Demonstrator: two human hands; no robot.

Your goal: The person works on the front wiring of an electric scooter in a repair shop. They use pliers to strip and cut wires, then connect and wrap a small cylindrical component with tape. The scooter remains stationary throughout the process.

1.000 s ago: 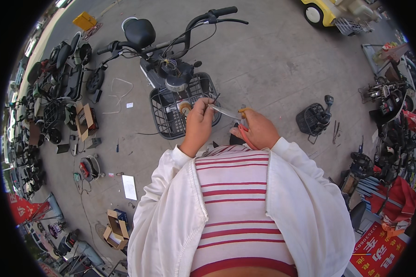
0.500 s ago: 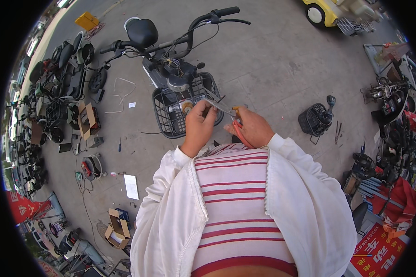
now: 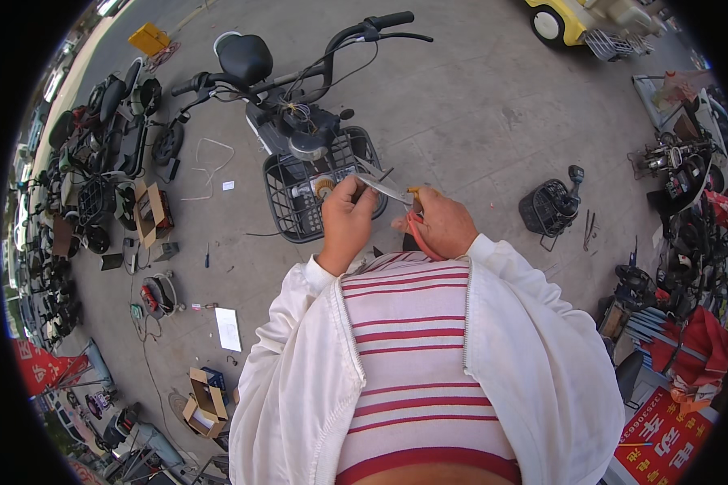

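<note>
My right hand [image 3: 446, 226] is closed round the red handles of a pair of scissors [image 3: 393, 191]. The metal blades stand apart and point left, toward my left hand [image 3: 348, 220]. That hand is closed, thumb against fingers, at the blades; whatever it pinches is too small to make out. A small yellow-orange piece [image 3: 413, 189] shows at the fingers of my right hand. Just beyond both hands is the black wire basket [image 3: 277, 202] of an electric bike, with a roll of tan tape or cord [image 3: 323, 186] and small parts in it.
The bike's handlebar [image 3: 329, 65] and black seat [image 3: 245, 58] rise beyond the basket. To the right stand a black basket [image 3: 542, 208] with a cordless power tool [image 3: 575, 182]. Left lie an open carton [image 3: 150, 212], a screwdriver [image 3: 207, 255] and white paper [image 3: 228, 329]. Parked scooters [image 3: 97, 162] line the far left.
The scissor blades have opened wider beside my left hand. Both hands stay almost in place, while the surroundings shift slightly left in the picture.
</note>
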